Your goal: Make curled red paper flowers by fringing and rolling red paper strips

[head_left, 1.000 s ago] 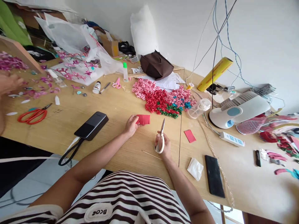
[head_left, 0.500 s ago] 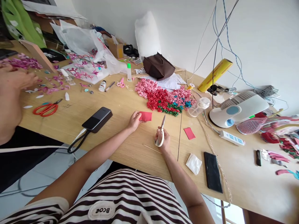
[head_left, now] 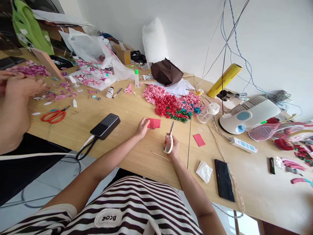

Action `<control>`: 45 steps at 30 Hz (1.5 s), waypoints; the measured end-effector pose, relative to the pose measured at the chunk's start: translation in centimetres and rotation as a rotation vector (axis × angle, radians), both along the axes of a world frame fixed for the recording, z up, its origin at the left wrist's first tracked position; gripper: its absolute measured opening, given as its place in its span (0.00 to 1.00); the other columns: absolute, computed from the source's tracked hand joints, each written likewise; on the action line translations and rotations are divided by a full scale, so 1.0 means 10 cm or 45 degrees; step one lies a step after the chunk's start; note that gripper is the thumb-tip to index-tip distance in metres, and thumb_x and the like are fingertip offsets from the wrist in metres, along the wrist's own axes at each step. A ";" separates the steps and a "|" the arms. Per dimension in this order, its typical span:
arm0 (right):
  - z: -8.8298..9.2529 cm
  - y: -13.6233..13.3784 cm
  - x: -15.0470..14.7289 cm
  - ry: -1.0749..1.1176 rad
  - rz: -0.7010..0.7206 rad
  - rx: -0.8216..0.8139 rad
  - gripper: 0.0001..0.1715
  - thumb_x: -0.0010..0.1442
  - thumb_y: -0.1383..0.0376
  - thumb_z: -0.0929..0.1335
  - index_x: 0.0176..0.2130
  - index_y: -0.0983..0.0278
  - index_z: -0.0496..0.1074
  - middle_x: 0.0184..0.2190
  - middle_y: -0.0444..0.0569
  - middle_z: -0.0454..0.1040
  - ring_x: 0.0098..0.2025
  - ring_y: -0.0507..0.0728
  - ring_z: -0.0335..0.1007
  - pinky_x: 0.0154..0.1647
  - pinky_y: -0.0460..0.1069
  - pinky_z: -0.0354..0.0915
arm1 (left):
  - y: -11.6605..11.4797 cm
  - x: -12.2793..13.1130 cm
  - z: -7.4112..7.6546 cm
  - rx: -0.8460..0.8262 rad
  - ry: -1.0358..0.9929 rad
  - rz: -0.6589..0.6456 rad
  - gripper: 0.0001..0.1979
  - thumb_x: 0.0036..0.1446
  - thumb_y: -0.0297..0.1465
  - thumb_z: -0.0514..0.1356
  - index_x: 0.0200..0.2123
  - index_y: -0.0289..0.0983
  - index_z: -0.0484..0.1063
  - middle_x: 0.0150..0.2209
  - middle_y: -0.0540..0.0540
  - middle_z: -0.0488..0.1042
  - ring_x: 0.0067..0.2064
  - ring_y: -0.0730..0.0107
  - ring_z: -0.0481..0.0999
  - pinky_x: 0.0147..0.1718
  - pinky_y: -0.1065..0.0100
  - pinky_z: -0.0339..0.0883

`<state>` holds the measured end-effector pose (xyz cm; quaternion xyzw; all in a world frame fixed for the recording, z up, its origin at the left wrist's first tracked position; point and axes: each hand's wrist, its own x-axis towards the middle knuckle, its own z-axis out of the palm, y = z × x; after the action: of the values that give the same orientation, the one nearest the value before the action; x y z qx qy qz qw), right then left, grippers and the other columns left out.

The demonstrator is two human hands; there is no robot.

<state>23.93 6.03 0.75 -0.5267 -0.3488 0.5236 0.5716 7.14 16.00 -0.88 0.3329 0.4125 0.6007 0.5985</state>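
Observation:
My left hand pinches a small red paper piece just above the wooden table. About a hand's width to the right, my right hand grips white-handled scissors with the blades pointing up and away, nearly closed. A second red paper piece lies flat on the table right of the scissors. Behind both hands sits a heap of small pink, red, green and blue paper flowers. A thin wooden stick lies near my right wrist.
A black power bank with a strap lies to the left, a black phone and white tissue to the right. Red scissors, a white fan and a power strip also stand here. Another person's hands work at far left.
Both hands hold the same things as before. The view has swung slightly, and the other person's hands at far left have come further into view.

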 end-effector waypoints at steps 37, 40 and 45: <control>-0.05 -0.03 0.03 -0.040 0.008 0.021 0.30 0.56 0.45 0.74 0.46 0.64 0.71 0.18 0.35 0.66 0.16 0.47 0.57 0.15 0.44 0.55 | -0.04 0.00 0.04 -0.015 0.170 -0.111 0.18 0.39 0.42 0.72 0.27 0.38 0.72 0.24 0.54 0.71 0.28 0.74 0.69 0.30 0.71 0.64; -0.04 -0.03 0.02 -0.035 0.000 0.018 0.30 0.55 0.45 0.74 0.46 0.64 0.71 0.18 0.35 0.66 0.16 0.47 0.58 0.15 0.44 0.55 | -0.05 0.00 0.05 -0.016 0.179 -0.134 0.19 0.37 0.43 0.73 0.27 0.37 0.73 0.25 0.53 0.73 0.28 0.73 0.70 0.32 0.70 0.65; -0.03 -0.03 0.02 -0.012 0.007 0.006 0.31 0.55 0.45 0.74 0.47 0.64 0.71 0.18 0.35 0.66 0.16 0.47 0.57 0.16 0.44 0.55 | -0.07 -0.01 0.08 -0.013 0.186 -0.172 0.20 0.36 0.44 0.73 0.26 0.37 0.73 0.24 0.53 0.74 0.28 0.72 0.70 0.32 0.69 0.66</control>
<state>24.11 5.75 0.48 -0.5270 -0.3540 0.5218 0.5698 7.07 15.34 -0.13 0.4000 0.4347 0.5311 0.6075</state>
